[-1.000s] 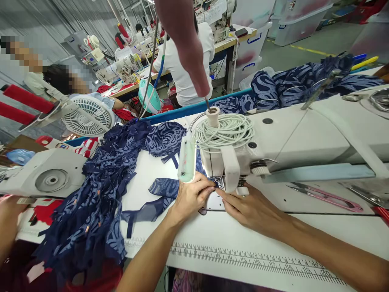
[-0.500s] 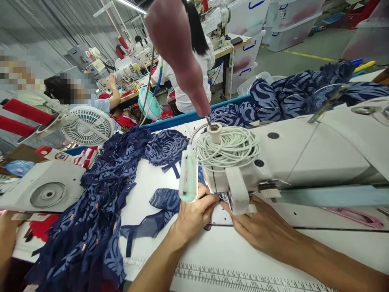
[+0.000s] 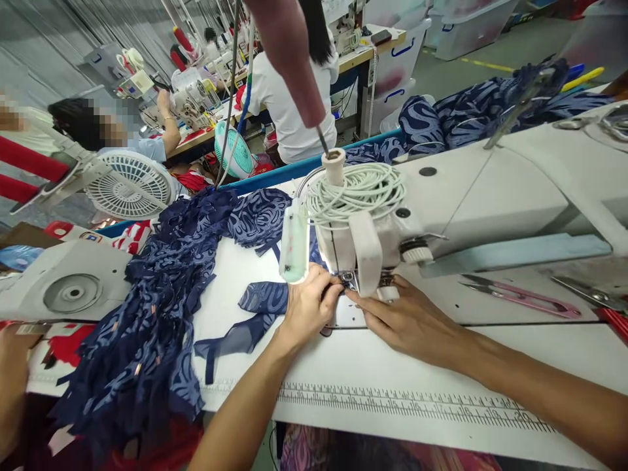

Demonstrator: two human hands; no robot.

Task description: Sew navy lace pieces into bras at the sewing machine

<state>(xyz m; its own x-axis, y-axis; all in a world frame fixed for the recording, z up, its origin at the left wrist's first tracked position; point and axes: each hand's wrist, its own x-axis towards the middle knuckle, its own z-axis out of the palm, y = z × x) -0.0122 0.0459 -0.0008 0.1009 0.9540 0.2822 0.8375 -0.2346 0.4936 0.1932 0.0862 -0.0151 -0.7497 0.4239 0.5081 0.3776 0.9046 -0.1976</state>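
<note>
Both hands meet under the head of a white sewing machine, right by its presser foot. My left hand pinches a small piece of navy patterned fabric that trails off to the left across the table. Fingertips of my right hand press flat on the plate at the foot from the right; whether they touch the fabric is hidden. A coil of white cord sits on top of the machine head, beside a small lit lamp.
A large heap of navy fabric pieces hangs over the table's left side. Pink thread snips lie right of the machine. A printed ruler runs along the front edge. A second machine, a fan and seated co-workers are beyond.
The view shifted up and then back down. Both hands stayed at the presser foot with the fabric piece.
</note>
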